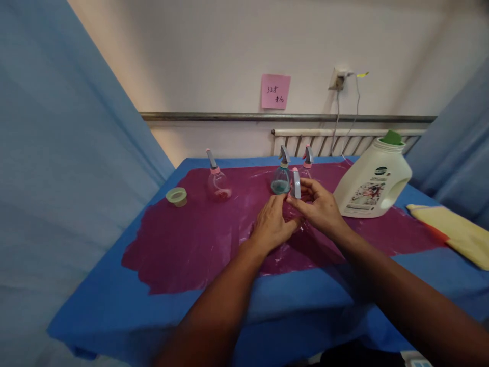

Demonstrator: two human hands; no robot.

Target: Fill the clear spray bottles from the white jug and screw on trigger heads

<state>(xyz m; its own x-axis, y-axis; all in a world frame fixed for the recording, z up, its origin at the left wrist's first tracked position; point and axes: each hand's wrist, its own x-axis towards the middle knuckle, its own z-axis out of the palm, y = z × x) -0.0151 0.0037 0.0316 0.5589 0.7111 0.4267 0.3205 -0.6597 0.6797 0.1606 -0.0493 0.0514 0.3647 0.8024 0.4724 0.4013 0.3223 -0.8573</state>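
Where a purple sheet (183,244) covers the desk (290,300) to the left of the white jug (362,188), the left hand (272,219) has its fingers around the body of a pink-collared spray bottle (296,184), mostly hidden, while the right hand (319,204) grips that bottle near its grey trigger. Right of the jug lies a yellow item (454,229); well left of it sits a pale-green tub (177,196). Farther back, left of the jug, stand a pink-liquid bottle (219,191), a teal-liquid bottle (280,184) and a third pink-topped sprayer (307,155).

Square pink paper note (275,92), upper centre: handwritten "32", Chinese characters. Cream plastic jug (372,176), right: label (364,197) unreadable.
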